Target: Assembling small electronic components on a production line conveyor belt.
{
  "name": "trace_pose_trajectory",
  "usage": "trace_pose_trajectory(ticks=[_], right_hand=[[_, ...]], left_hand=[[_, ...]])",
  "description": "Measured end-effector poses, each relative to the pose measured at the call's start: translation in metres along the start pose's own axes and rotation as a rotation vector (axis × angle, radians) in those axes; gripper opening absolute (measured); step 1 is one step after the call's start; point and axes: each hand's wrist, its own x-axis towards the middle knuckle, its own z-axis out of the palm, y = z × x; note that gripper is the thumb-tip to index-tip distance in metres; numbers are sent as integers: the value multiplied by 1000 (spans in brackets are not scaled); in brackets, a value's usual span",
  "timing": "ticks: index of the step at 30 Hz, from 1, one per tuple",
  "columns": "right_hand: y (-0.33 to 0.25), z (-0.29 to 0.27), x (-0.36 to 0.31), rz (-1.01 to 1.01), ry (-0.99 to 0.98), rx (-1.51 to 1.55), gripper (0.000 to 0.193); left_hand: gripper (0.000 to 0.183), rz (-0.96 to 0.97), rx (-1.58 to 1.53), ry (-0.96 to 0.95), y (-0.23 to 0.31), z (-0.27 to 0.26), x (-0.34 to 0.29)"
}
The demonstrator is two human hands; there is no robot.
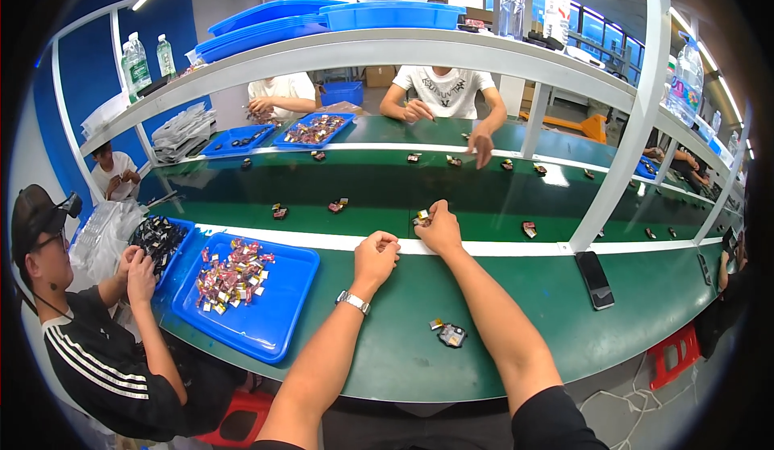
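Observation:
My right hand reaches over the white rail at the edge of the green conveyor belt. Its fingers are closed on a small electronic assembly with a silvery and yellow battery piece, at belt level. Just left of it, my left hand, with a metal watch on the wrist, is curled closed by the rail; whatever its fingers hold is hidden. Between my forearms a dark assembly with a yellow-ended battery lies on the green table.
Left of my forearm, a blue tray holds a heap of small battery parts. A phone lies at right. White posts carry an overhead shelf. Co-workers sit at left and across; one reaches over the belt, where several assemblies lie.

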Motion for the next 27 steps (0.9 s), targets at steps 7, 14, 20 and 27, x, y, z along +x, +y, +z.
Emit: trace_pose_trajectory(ticks=[7, 14, 20, 27], right_hand=[[15, -71, -75, -621, -280, 358, 47], [20, -96, -99, -744, -225, 264, 45], [29, -88, -105, -755, -100, 118, 24], [31, -88, -103, -786, -136, 138, 17]], left_hand=[[35, -150, -350, -357, 9, -9, 5], [29, -214, -266, -786, 15, -2, -6], [23, -192, -359, -626, 10, 10, -12], [25, -105, -338, -644, 17, 10, -17]])
